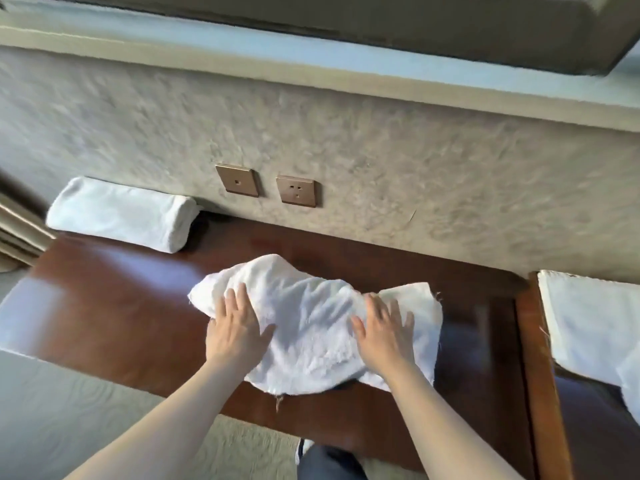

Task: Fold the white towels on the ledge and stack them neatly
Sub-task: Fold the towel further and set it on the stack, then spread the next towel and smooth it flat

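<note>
L. hand and r. hand lie flat, fingers spread and released, on a crumpled white towel at centre of the wooden ledge (glossy brown surface). Folded towel sits far left against the wall; another towel at right, well apart.

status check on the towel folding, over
Left hand, right hand flat, open on rumpled white towel. Folded white towel back left. Nothing blocking.
</note>
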